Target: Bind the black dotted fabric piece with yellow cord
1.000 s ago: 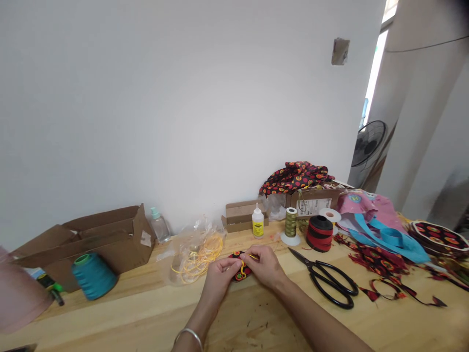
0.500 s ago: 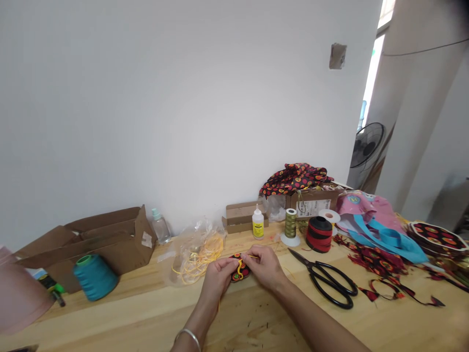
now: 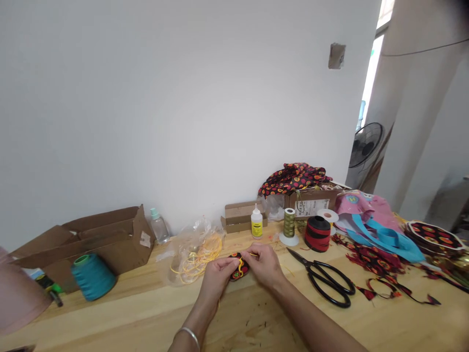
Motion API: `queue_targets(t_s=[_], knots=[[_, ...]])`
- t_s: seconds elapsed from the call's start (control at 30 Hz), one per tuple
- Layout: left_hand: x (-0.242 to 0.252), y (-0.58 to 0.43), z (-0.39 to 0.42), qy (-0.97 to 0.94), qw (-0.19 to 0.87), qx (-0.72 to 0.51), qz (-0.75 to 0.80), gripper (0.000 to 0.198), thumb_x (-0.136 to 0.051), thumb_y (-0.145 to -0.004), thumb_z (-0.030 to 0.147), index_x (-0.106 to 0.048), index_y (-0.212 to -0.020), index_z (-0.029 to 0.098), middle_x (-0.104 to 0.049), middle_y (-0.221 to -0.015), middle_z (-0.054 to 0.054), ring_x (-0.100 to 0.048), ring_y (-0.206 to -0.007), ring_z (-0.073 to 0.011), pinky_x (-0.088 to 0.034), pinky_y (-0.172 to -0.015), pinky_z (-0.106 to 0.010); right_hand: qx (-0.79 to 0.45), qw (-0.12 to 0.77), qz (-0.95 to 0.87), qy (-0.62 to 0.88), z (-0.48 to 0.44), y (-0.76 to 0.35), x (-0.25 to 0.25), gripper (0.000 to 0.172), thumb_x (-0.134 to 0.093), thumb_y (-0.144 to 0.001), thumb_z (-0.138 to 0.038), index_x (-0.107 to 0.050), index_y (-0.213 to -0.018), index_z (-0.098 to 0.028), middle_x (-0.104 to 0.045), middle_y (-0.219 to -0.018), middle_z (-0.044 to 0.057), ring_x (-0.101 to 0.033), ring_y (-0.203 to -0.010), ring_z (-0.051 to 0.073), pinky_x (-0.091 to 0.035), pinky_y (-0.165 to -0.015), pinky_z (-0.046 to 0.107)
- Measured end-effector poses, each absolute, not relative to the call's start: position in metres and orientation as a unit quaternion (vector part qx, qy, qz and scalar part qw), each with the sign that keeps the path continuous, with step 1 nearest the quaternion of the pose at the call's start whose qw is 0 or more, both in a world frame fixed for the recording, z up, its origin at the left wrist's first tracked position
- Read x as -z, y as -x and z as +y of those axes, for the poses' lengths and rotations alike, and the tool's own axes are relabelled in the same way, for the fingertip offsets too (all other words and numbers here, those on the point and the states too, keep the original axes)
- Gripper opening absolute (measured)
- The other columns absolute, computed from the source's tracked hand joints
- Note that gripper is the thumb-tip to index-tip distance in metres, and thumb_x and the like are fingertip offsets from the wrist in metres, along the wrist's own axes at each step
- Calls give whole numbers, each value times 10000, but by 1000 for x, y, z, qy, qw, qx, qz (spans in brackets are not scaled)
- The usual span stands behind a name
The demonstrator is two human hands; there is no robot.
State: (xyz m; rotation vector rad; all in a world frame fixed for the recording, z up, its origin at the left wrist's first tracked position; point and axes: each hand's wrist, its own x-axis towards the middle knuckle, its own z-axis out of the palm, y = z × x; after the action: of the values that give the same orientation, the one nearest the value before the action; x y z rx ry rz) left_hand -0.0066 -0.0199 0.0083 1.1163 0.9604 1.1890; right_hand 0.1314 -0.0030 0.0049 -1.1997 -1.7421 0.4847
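Observation:
Both my hands meet at the middle of the wooden table (image 3: 110, 322). My left hand (image 3: 217, 278) is closed on a small black fabric piece with red and orange dots (image 3: 237, 270). My right hand (image 3: 266, 264) pinches a thin yellow cord (image 3: 241, 264) that loops over the fabric piece. A silver bangle sits on my left wrist. Just left of my hands lies a clear plastic bag with a coil of yellow cord (image 3: 198, 255).
Black scissors (image 3: 326, 283) lie to the right, past them fabric strips and pink and blue cloth (image 3: 373, 225). Behind stand a glue bottle (image 3: 257, 224), an olive thread spool (image 3: 289, 226) and a red-black spool (image 3: 317, 233). Left: cardboard box (image 3: 95, 239), teal thread cone (image 3: 92, 276).
My hands stay together on the fabric piece and cord with small finger movements. The view has shifted slightly to the right.

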Motion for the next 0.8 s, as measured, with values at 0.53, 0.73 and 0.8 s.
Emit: queue_targets(t_s=[0.53,0.73,0.8], knots=[[-16,16,-21,-361,683,-558,303,110,-630,-598,183,-545,-629,120,-452,-537,44,-404,-471,-26,-274,-374,-106,-240,464,-758,391,-8,-131,-5,116,-559,-680,-294,-642,-738,-238,-529,-734,-5,-487,-684,114,-367,-616,210],[-14,17,-20,-376,675,-551,315,132,-627,-611,198,-568,-706,127,-430,-499,54,-305,-385,-5,-128,-296,-98,-314,500,-711,381,-2,-128,0,141,-529,-701,-283,-629,-702,-185,-504,-720,8,-485,-706,120,-375,-631,215],[-12,18,-19,-386,670,-547,321,117,-612,-630,206,-564,-696,122,-400,-453,67,-242,-351,3,-113,-297,-101,-328,499,-711,372,-3,-128,-2,163,-506,-719,-274,-617,-669,-166,-476,-705,5,-472,-691,115,-373,-622,213]])
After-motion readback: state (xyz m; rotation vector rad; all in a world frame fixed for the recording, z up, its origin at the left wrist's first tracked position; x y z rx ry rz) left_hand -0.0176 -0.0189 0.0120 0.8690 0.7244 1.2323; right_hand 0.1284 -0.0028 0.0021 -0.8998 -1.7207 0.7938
